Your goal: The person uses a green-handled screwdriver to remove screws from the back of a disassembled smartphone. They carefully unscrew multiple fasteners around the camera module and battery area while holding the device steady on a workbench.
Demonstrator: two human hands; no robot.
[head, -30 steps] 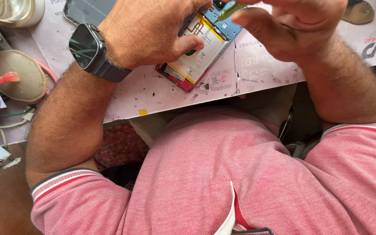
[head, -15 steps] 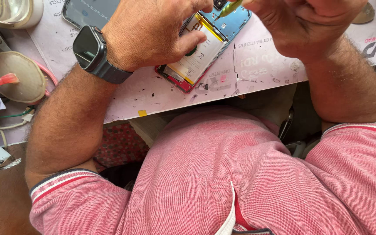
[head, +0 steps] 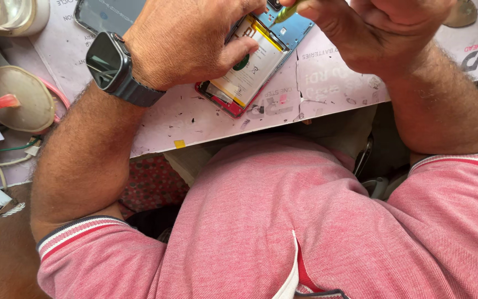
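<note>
An opened phone (head: 253, 69) with a red frame, a white battery and a blue board lies tilted on a pale pink work mat (head: 206, 119). My left hand (head: 186, 41) presses down on the phone's left side, thumb on the battery; a dark smartwatch (head: 109, 61) is on that wrist. My right hand (head: 372, 30) is closed on a small yellow-green tool (head: 284, 11), its tip over the phone's top end at the frame's upper edge.
A dark phone screen panel (head: 109, 14) lies at the mat's top left. A round beige pad (head: 17, 99) with a red-handled item, wires and papers sit at the far left. A clear container (head: 6, 14) stands top left. A round metal piece (head: 461, 14) lies top right.
The view has shifted slightly down, so both hands and the phone sit higher in the picture. My left thumb has slid a little along the battery; both grips stay the same.
</note>
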